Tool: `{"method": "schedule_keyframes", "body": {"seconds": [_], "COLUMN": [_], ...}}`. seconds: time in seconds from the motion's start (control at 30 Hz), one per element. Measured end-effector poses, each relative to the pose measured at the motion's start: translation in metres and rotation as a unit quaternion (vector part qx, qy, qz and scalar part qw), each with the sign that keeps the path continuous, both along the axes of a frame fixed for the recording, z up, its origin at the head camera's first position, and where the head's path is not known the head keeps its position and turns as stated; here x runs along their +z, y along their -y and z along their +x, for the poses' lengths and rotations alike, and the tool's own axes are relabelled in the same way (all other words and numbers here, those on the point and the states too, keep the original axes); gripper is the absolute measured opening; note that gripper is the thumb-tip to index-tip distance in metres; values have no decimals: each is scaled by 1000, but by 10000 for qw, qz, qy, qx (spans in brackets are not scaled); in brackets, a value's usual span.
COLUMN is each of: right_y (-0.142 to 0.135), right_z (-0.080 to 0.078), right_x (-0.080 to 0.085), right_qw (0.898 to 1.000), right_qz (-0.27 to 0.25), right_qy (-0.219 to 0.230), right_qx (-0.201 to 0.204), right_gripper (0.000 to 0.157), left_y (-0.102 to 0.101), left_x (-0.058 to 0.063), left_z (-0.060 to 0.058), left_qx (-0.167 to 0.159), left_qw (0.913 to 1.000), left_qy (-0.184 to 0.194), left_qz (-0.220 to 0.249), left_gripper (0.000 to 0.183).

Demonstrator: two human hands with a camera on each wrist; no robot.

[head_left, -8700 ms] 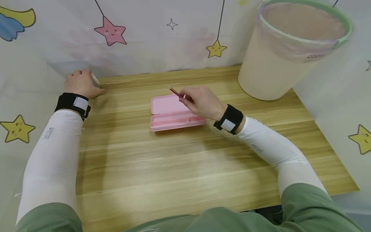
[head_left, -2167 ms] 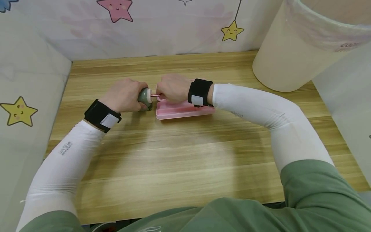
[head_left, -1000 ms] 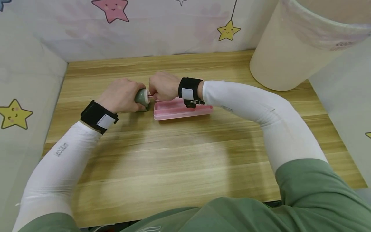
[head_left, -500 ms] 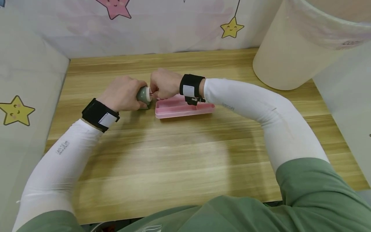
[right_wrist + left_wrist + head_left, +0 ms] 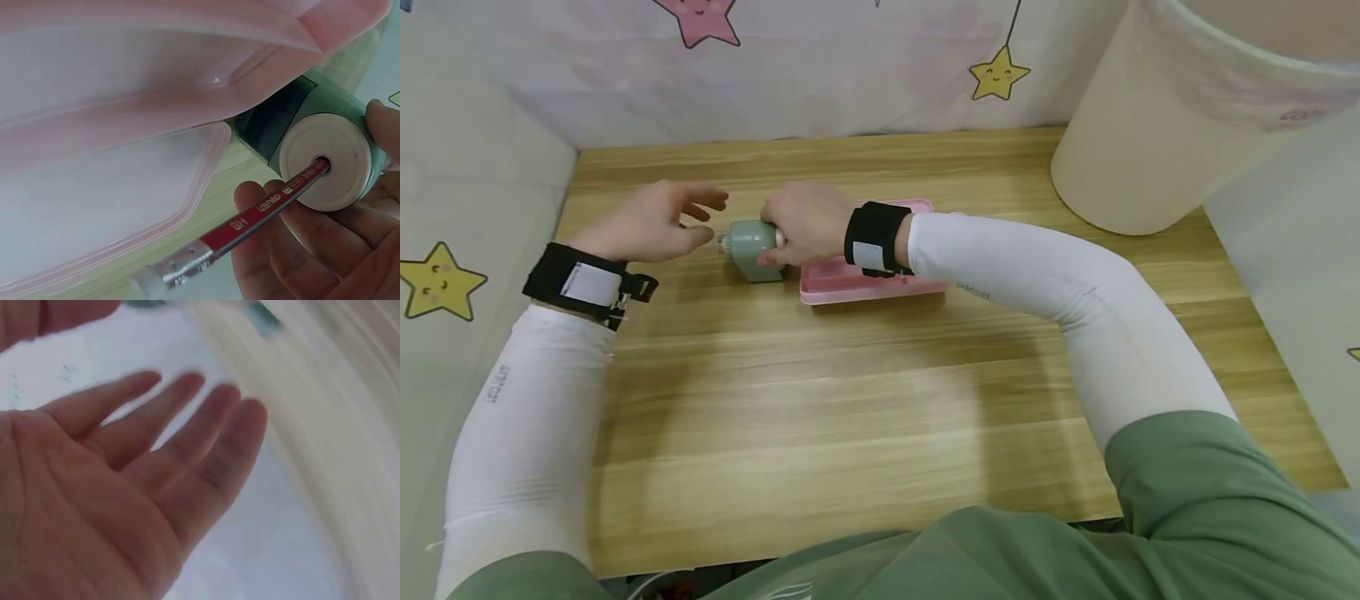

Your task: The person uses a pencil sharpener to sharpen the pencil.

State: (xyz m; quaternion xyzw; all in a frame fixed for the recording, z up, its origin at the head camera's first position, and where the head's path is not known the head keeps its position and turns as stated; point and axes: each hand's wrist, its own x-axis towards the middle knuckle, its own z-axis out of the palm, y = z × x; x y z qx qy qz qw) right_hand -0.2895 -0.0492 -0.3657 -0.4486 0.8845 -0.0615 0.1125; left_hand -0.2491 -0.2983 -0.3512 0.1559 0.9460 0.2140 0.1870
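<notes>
My right hand (image 5: pixel 812 218) grips the green pencil sharpener (image 5: pixel 752 248) by its pale front end, holding it on the table. In the right wrist view a red HB pencil (image 5: pixel 262 212) with a white eraser end sticks out of the hole in the sharpener's round pale face, with fingers below and beside it. My left hand (image 5: pixel 651 221) hovers just left of the sharpener, its fingers spread and holding nothing. A small crank (image 5: pixel 724 242) shows on the sharpener's left end, close to those fingertips. The pink pencil case (image 5: pixel 865 289) lies lid up behind my right wrist, partly hidden.
A tall cream bin (image 5: pixel 1138 142) with a plastic liner stands at the back right of the wooden table (image 5: pixel 850 433). Walls with star prints close in the back and both sides.
Earlier my right hand held the pencil and brought it into the sharpener, which my left hand gripped. Now my left hand has let go and moved left, while my right hand holds the sharpener.
</notes>
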Motion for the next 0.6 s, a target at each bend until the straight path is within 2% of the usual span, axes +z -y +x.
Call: {"method": "schedule_keyframes", "body": {"seconds": [0.1, 0.17, 0.27, 0.37, 0.47, 0.6], "right_y": [3, 2, 2, 1, -1, -4], "right_z": [2, 4, 6, 7, 7, 7], "right_x": [1, 1, 1, 1, 2, 3], "right_qw": [10000, 10000, 9999, 9998, 9997, 9996], "right_qz": [14, 35, 38, 17, 23, 40], "right_qy": [-52, 10, 98, 172, 221, 264], "right_qx": [-2, -37, -54, -76, -78, -60], "right_gripper": [52, 52, 52, 51, 51, 52], "left_y": [6, 2, -5, -10, -14, -18], "left_x": [-7, -14, -21, -23, -23, -23], "left_z": [-9, -15, -22, -25, -26, -26], "left_qx": [-133, -298, -500, -531, -520, -563], "left_qw": [9993, 9975, 9951, 9943, 9940, 9943], "left_qy": [14, 113, 258, 396, 477, 400], "left_qz": [-350, -631, -817, -840, -831, -815], "left_gripper": [50, 48, 39, 31, 31, 28]}}
